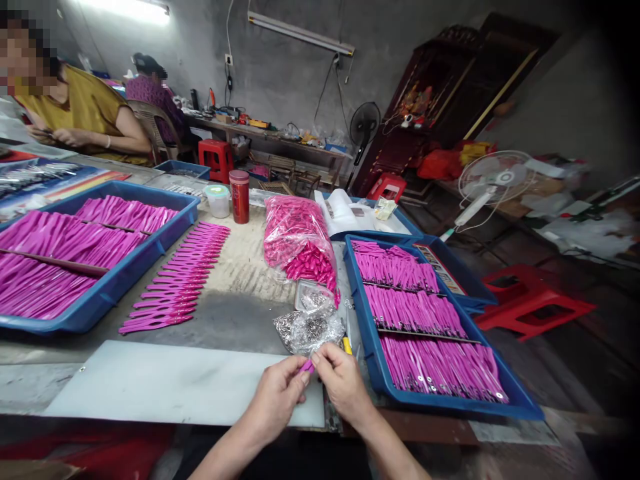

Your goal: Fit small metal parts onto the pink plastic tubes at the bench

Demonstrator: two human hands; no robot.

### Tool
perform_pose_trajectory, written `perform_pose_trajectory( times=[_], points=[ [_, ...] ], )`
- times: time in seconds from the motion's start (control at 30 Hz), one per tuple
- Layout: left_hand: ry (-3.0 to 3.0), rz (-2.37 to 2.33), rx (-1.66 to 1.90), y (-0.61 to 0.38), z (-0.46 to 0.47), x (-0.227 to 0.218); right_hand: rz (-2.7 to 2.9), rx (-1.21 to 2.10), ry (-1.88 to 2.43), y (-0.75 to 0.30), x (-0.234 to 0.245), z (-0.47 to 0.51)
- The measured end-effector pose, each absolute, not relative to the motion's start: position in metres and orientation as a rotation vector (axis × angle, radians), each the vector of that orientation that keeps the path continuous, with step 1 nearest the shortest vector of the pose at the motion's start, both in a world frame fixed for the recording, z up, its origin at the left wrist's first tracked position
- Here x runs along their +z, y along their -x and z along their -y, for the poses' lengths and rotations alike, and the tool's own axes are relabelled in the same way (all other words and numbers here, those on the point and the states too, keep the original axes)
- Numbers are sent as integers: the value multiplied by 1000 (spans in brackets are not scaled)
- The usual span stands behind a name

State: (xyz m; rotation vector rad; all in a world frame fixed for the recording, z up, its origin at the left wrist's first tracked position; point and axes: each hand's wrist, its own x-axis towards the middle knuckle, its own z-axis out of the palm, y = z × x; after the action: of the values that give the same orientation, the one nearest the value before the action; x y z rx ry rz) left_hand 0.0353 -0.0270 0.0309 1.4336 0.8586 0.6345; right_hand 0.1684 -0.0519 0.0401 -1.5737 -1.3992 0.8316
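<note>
My left hand (277,393) and my right hand (340,380) meet at the near table edge, both pinched on one small magenta plastic piece (307,366). Just beyond them lies a clear bag of small silvery metal parts (307,329) beside a small metal tin (313,297). A yellow-handled tool (347,345) lies by my right hand. A blue tray (373,360) to the right holds rows of magenta pieces. A clear bag of pink pieces (299,247) sits behind the tin.
A row of magenta pieces (177,280) lies fanned on the table's middle. Another blue tray (125,273) of them stands at the left. A grey board (165,383) lies at the near edge. A red canister (240,196), white tub (218,200), two seated people and red stools (530,303) are around.
</note>
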Motion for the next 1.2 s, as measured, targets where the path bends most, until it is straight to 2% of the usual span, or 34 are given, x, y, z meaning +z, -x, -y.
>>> perform_pose_trajectory(
  times=[0.17,0.4,0.5,0.67,0.87,1.2],
  points=[
    [-1958,-1072,909,-40,28,26,1202,783,1594,-158,31,46],
    [-2526,-1167,953,-33,7,21,1290,777,1658,-156,37,31],
    [-2579,-1202,942,-27,-5,16,1648,633,1801,-166,55,8],
    [-2636,-1265,917,-20,-15,5,2076,58,2047,-186,87,-66],
    [-2639,-1292,977,-19,-17,0,2339,10,2076,-192,73,-135],
    [-2597,-1295,1089,-20,-19,-3,2579,-80,2032,-198,52,-150]
  ],
)
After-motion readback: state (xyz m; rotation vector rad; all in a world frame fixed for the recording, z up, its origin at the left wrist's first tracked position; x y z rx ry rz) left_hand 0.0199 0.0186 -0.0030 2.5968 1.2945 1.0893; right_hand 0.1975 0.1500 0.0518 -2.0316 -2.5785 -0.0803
